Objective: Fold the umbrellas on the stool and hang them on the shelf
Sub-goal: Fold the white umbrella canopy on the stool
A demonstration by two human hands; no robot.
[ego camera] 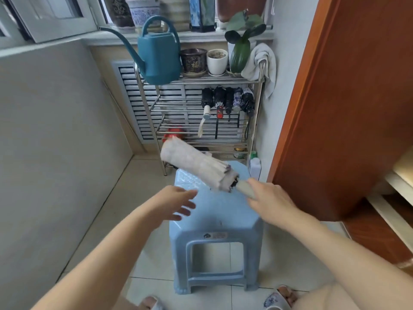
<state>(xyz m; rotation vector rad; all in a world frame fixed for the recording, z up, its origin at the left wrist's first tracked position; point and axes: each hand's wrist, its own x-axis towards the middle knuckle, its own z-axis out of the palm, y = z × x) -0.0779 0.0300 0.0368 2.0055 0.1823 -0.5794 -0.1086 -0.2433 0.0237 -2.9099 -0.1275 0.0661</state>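
My right hand grips the beige handle of a folded cream umbrella, which slants up and to the left above the light blue plastic stool. My left hand hovers open over the stool's left side, fingers spread toward the umbrella, not touching it. Behind the stool stands a metal shelf. Several folded dark umbrellas hang from an upper rail at its right end. The stool's top carries nothing that I can see.
A teal watering can, flower pots and a white cloth sit on the shelf's top. A wooden door stands at the right, a grey wall at the left. A white bottle stands beside the stool. My slippered feet show below.
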